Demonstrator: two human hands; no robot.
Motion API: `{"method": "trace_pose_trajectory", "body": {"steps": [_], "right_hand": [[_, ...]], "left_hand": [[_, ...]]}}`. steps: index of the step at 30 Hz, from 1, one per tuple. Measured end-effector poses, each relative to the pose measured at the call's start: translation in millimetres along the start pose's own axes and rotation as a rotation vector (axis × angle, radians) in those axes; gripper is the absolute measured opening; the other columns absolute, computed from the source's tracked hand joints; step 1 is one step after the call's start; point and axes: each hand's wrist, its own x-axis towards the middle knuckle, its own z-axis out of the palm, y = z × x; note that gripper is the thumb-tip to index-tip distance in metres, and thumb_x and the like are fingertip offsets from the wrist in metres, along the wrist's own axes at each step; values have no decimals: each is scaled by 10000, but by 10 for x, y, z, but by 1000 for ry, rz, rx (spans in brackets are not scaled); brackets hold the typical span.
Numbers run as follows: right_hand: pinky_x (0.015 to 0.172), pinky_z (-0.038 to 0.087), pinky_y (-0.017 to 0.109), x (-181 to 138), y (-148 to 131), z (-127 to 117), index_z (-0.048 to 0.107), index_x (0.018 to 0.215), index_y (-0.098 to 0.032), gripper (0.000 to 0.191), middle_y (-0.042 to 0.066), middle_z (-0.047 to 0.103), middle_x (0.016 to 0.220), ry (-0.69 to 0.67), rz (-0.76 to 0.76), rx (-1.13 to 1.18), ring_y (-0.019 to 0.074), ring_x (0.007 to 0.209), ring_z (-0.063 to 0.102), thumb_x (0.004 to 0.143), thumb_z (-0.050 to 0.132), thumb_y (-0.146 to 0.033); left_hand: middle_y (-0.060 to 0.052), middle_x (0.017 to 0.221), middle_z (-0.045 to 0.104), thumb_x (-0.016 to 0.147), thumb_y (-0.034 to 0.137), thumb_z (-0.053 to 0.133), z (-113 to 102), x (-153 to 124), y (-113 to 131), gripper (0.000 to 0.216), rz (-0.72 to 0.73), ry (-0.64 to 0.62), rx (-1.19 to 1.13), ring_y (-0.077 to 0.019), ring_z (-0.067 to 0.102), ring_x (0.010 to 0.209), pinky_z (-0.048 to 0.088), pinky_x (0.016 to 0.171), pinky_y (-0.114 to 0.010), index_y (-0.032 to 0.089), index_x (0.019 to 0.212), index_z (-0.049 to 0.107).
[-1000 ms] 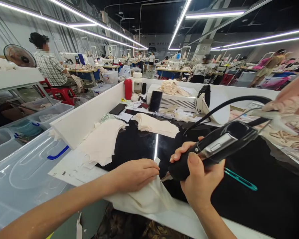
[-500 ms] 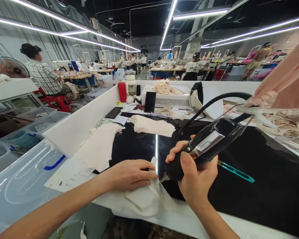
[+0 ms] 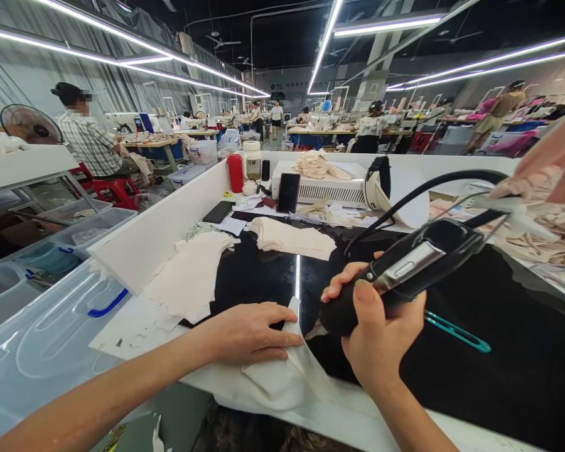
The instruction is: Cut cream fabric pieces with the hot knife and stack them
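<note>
My right hand (image 3: 381, 333) is wrapped round a black corded handheld electric tool (image 3: 402, 267) with a silver panel on its side. Its narrow metal tip (image 3: 316, 331) points left, just beside the edge of a cream fabric piece (image 3: 306, 370). On that fabric my left hand (image 3: 258, 333) lies with fingers stretched out and slightly apart, pressing it to the table's front edge. The fabric partly hangs over the edge. A teal slotted strip (image 3: 459, 331) lies on the black table surface (image 3: 508, 301), right of my right hand.
A stack of cream fabric pieces (image 3: 191, 276) lies at left, and a folded stack (image 3: 294, 238) at the back. Phones (image 3: 288, 193), a red container (image 3: 235, 172) and a white box (image 3: 320, 188) stand along the rear. A cable (image 3: 433, 179) arches from the tool. A clear bin (image 3: 51, 351) stands left.
The tool's tip has moved slightly right, away from the fabric edge, with my right hand. My left fingers have spread a little on the fabric. The whole view has shifted slightly.
</note>
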Motion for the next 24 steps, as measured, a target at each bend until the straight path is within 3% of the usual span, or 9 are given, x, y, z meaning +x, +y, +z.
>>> {"method": "trace_pose_trajectory", "body": {"steps": [24], "right_hand": [[576,592,323,77,125,90,541,1090,-265,340,-78,703,810,30,1,-45,133,599,655,897,819,-304]], "left_hand": [[-175,1515,609,1119,404,566,45,15,10,347,-20,52,-27,-315,628,1375,550,1132,-435,249,1392,715]]}}
